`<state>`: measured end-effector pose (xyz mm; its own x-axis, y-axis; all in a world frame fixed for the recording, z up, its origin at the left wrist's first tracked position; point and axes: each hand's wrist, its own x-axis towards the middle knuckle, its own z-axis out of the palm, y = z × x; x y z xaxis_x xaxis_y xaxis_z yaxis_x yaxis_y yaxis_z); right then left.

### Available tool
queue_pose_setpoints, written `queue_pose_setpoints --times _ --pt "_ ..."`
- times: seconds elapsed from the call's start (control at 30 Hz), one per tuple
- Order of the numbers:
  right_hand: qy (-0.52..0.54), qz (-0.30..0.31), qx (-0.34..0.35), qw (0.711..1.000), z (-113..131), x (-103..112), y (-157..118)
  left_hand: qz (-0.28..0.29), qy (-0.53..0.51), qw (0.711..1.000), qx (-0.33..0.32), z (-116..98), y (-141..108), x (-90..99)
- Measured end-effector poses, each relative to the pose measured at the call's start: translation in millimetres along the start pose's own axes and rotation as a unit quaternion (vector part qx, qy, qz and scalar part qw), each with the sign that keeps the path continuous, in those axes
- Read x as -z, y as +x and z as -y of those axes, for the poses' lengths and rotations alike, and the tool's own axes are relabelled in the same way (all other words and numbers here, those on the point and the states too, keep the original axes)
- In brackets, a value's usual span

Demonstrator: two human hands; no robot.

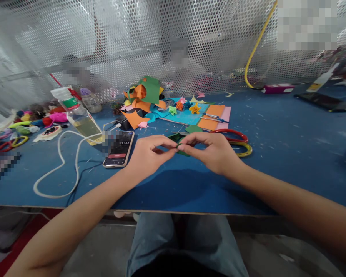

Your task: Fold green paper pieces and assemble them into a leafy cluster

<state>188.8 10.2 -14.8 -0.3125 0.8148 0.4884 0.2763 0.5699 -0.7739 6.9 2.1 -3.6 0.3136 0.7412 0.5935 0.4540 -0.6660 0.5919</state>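
Between my two hands is a small piece of dark green paper (pixel 183 152), partly covered by the fingers. My left hand (pixel 154 152) pinches its left side with thumb and forefinger. From the other side my right hand (pixel 212 150) grips it the same way, the fingertips of both hands nearly meeting. Just behind the hands lie scissors with one red and one yellow handle (pixel 243 149), blades partly hidden by my right hand. Another green paper piece (pixel 194 129) rests behind the fingers.
Folded paper flowers (pixel 195 109) sit on blue paper sheets (pixel 175 114) beside orange sheets (pixel 210 119) and pens. Cut paper scraps (pixel 141 96) are heaped behind. Left stand a phone (pixel 119 149), a looping white cable (pixel 60 161) and a bottle (pixel 80 117). A perforated metal screen (pixel 150 46) closes the back.
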Motion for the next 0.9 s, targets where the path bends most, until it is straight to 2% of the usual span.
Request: queue_pose_setpoints --times 0.13,0.23,0.3,0.37,0.47,0.53,0.9 --pt "0.014 -0.008 -0.011 1.0 -2.0 -1.2 0.2 -0.046 0.076 0.985 -0.15 -0.7 -1.9 -2.5" --pt "0.036 -0.007 -0.018 0.999 -2.4 -1.2 2.1 -0.061 0.103 0.974 -0.194 -0.9 -2.4 -2.8" --pt "0.054 -0.012 -0.024 0.998 -1.4 -0.5 3.2 -0.067 0.087 0.979 -0.171 -1.8 -2.4 -2.3" --pt "0.064 -0.009 -0.023 0.998 0.4 0.4 3.5 -0.07 0.058 0.989 -0.12 -3.3 -2.1 -1.6" --pt "0.055 0.002 -0.005 0.998 3.3 1.2 2.2 -0.068 0.023 0.996 -0.048 -5.7 -1.4 -0.8" --pt "0.041 -0.002 0.006 0.999 4.5 1.1 0.9 -0.065 0.006 0.998 -0.023 -7.0 -1.1 -0.7" --pt "-0.02 -0.023 0.029 0.999 5.0 1.6 -0.3 -0.024 -0.003 1.0 0.002 -7.0 -2.5 1.4"
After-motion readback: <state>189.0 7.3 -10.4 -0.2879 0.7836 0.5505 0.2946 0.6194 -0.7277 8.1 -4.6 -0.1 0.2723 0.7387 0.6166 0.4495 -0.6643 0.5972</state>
